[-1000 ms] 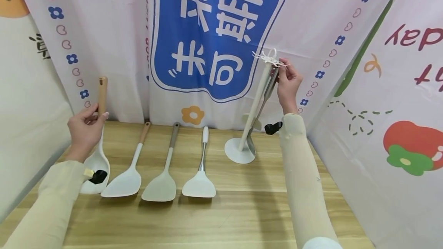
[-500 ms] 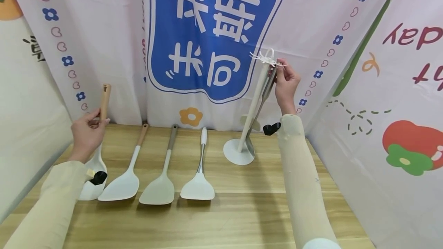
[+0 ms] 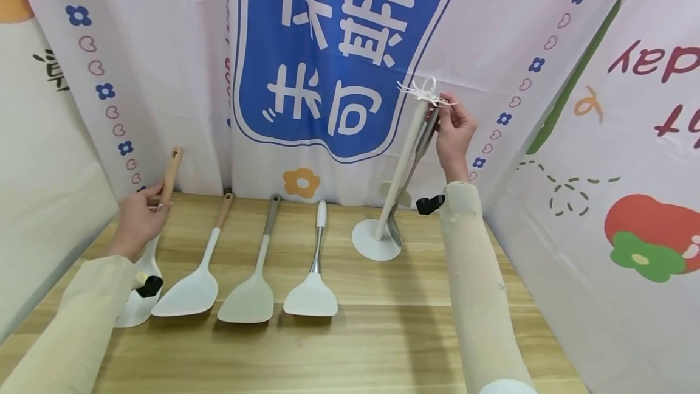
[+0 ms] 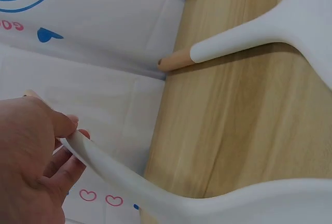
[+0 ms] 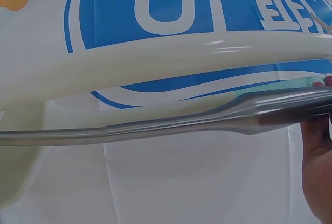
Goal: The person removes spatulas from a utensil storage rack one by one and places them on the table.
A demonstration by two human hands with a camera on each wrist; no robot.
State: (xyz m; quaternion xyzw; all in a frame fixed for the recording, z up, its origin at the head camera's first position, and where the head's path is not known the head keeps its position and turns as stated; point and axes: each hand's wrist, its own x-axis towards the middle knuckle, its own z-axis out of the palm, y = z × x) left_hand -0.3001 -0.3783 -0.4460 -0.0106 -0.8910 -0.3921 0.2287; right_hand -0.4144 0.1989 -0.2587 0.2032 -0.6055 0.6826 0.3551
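Observation:
My left hand (image 3: 139,221) grips the wooden handle of a white spatula (image 3: 141,309), whose handle end tilts up toward the curtain while its head is low over the table at the far left. In the left wrist view, its white neck (image 4: 119,177) runs from the curled fingers (image 4: 65,175). My right hand (image 3: 456,138) pinches the top of a stainless-steel ladle (image 5: 249,112) beside a white utensil stand (image 3: 404,163) topped with thin hooks. The ladle hangs down along the pole, with its bowl close over the round base, partly hidden by the pole.
A white spatula with a wooden handle (image 3: 188,292), a grey-green spatula (image 3: 248,300) and a white spatula with a metal shank (image 3: 312,297) lie in a row on the wooden table (image 3: 350,357). A pale green utensil (image 5: 21,167) shows behind the stand. Printed curtains enclose the table.
My left hand has lowered the spatula's handle and tilted it to the right, and its head has shifted slightly left and nearer. The right hand stays at the top of the ladle.

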